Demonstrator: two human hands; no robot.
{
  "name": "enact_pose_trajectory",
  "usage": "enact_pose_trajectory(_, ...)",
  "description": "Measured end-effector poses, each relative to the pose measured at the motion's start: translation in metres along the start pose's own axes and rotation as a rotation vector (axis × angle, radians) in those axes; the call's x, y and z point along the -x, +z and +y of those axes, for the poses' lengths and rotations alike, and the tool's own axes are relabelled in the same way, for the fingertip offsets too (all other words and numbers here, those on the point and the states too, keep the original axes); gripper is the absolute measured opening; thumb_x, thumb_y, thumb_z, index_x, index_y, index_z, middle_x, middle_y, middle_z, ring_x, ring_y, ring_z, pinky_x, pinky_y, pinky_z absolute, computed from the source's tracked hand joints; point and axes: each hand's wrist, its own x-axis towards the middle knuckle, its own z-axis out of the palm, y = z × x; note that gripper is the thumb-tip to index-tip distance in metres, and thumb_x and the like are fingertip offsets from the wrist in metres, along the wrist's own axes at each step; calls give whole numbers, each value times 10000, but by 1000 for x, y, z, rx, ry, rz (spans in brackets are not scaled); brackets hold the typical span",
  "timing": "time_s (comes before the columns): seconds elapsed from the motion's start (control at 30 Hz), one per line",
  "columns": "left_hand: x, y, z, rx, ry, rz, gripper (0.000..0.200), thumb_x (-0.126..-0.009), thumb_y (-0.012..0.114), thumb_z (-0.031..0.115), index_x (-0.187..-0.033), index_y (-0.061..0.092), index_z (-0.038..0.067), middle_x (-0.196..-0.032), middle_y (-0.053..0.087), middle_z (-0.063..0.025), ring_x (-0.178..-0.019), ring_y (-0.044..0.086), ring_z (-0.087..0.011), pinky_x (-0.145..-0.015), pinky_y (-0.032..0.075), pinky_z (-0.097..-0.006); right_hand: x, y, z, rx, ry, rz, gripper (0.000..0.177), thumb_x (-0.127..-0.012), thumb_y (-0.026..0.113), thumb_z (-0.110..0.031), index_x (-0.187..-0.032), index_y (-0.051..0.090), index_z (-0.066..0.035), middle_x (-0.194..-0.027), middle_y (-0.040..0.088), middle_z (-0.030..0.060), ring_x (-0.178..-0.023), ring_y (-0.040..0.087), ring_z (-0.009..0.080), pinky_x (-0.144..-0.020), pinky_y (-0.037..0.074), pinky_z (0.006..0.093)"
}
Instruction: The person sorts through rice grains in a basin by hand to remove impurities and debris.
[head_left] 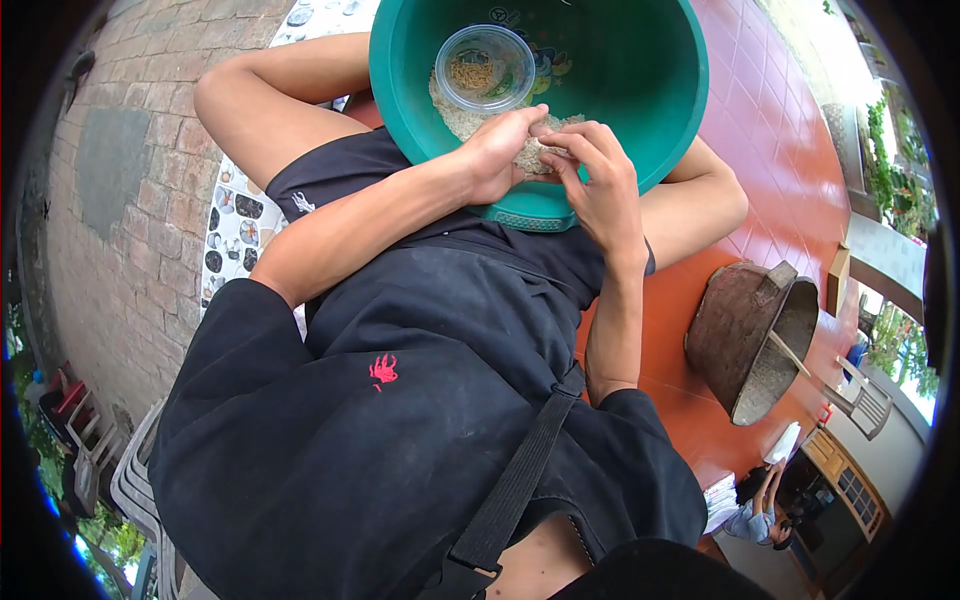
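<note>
A teal plastic basin [640, 90] rests on my lap, between my bare knees. In it lie a layer of pale grain [455, 118] and a clear round plastic container [487, 66] with brownish bits inside. My left hand [495, 150] is cupped over the basin's near rim and holds a small heap of grain [530, 157]. My right hand [600, 175] meets it from the right, its fingertips pinched on the same heap. The two hands touch each other. I wear a black shirt and black shorts.
A rusty metal pot [745, 330] with a wooden stick in it lies tilted on the red tiled floor [780, 170] to my right. A patterned mat [235, 225] and brick paving [120, 180] are on my left. Another person [760, 510] crouches at lower right. White chairs [130, 480] stand at lower left.
</note>
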Motion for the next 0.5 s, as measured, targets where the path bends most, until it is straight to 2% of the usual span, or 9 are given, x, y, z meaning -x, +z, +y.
enact_pose_trajectory(0.07,-7,-9,-1,-19,-70,-86,286,-1045,446,320,-1083,509,43,-1066,538,-67,-886,582,-163,-825,537,-412,4,2,2,31,-8,-22,170,-785,733,-51,-951,702,-68,-884,628,55,-837,604,258,-711,512,370)
enact_pose_trajectory(0.17,0,0,-1,-44,-41,11,298,-1045,441,329,-1083,523,45,-1031,563,-62,-870,569,-157,-824,508,-392,6,4,2,55,9,-50,156,-789,730,-49,-939,690,-61,-888,632,61,-848,603,262,-719,511,374)
enact_pose_trajectory(0.5,1,1,0,-74,-21,-14,291,-1043,441,327,-1082,526,52,-1000,563,-46,-903,551,-150,-866,505,-394,6,10,7,-64,62,-59,154,-812,701,-11,-962,683,-42,-891,644,88,-835,612,277,-711,513,376)
